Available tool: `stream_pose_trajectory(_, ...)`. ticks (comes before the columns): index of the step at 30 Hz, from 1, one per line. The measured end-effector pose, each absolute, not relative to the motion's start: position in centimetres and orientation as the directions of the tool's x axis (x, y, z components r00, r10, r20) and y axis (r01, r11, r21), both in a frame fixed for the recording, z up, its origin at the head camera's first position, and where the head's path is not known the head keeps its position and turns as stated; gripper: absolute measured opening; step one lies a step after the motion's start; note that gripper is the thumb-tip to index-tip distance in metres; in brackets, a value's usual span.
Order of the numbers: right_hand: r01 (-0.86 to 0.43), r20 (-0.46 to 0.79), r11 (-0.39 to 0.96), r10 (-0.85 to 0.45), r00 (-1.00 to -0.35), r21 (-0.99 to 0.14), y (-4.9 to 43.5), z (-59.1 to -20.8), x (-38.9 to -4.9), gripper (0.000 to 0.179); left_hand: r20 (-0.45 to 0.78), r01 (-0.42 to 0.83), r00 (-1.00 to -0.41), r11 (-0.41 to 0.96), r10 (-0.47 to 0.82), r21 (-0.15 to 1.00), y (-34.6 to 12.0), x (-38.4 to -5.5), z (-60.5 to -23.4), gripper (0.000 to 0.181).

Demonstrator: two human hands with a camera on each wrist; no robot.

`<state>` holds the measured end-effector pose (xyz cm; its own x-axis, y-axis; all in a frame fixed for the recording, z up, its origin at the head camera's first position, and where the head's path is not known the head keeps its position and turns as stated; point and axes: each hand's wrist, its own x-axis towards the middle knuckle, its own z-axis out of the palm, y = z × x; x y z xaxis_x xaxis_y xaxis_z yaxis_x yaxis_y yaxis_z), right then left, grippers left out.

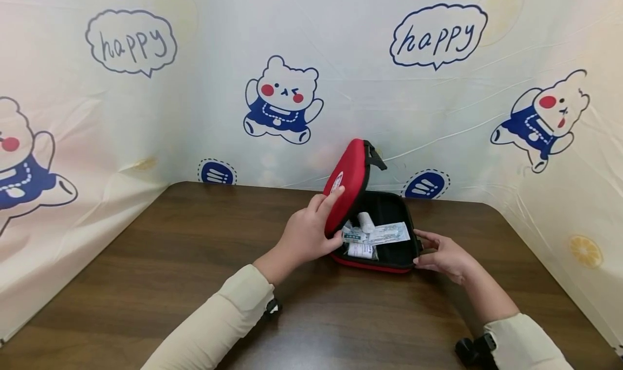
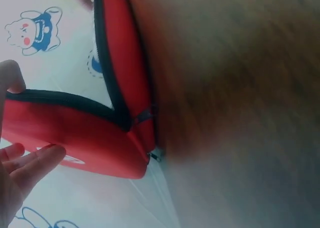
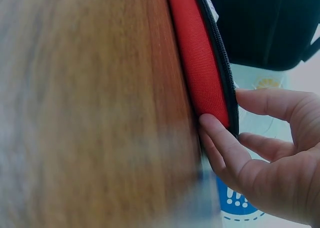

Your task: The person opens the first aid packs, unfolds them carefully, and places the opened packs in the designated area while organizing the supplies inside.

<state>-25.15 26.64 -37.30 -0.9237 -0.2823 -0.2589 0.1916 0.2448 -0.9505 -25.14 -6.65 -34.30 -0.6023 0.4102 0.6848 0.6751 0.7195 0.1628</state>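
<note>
A red zip case (image 1: 346, 191) with a black lining lies on the table, its lid raised at a steep angle on the left side. My left hand (image 1: 311, 226) holds that lid, thumb at the zipped edge and fingers spread over the red outer face. At the opposite side, my right hand (image 1: 448, 256) grips the rim of the base between thumb and fingers. Inside the base lie a white roll (image 1: 366, 222), a flat pale-blue printed packet (image 1: 391, 233) and a clear-wrapped white roll (image 1: 360, 250). The raised lid hides part of the left interior.
The brown wooden table (image 1: 194, 262) extends to both sides and in front of the case. Close behind its back edge hangs a pale curtain (image 1: 350, 88) printed with bears. A black strap (image 1: 376, 158) sticks out from the lid's top.
</note>
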Motion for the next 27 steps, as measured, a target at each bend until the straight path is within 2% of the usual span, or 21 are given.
stream_pose_trajectory(3,0.196,-0.262,0.243,-0.281,-0.923,-0.95,26.7,-37.2,-25.1,0.088,0.673,0.685,-0.625,0.691,0.395,0.23,-7.1,-25.2,-33.9,0.106)
stream_pose_trajectory(6,0.197,-0.267,0.252,-0.283,-0.921,-0.947,26.9,-37.2,-25.1,0.088,0.667,0.69,-0.652,0.648,0.361,0.324,-7.7,-25.2,-33.3,0.103)
stream_pose_trajectory(13,0.208,-0.282,0.265,-0.285,-0.916,-0.942,27.3,-37.3,-25.2,0.088,0.651,0.644,-0.741,0.447,0.164,0.621,-9.6,-24.5,-31.6,0.061)
stream_pose_trajectory(17,0.213,-0.29,0.27,-0.29,-0.912,-0.939,27.5,-37.2,-25.3,0.089,0.606,0.597,-0.79,0.336,0.088,0.729,-11.0,-24.2,-30.8,0.038)
stream_pose_trajectory(20,0.214,-0.292,0.271,-0.295,-0.91,-0.939,27.6,-37.2,-25.4,0.089,0.558,0.554,-0.827,0.265,0.069,0.789,-12.2,-24.2,-30.5,0.028)
stream_pose_trajectory(23,0.214,-0.294,0.27,-0.304,-0.906,-0.939,27.6,-37.2,-25.6,0.089,0.482,0.481,-0.875,0.215,0.051,0.85,-13.4,-24.1,-30.5,0.031)
stream_pose_trajectory(27,0.212,-0.295,0.271,-0.316,-0.902,-0.939,27.7,-37.2,-25.8,0.09,0.374,0.375,-0.926,0.204,0.043,0.904,-14.9,-24.2,-30.4,0.044)
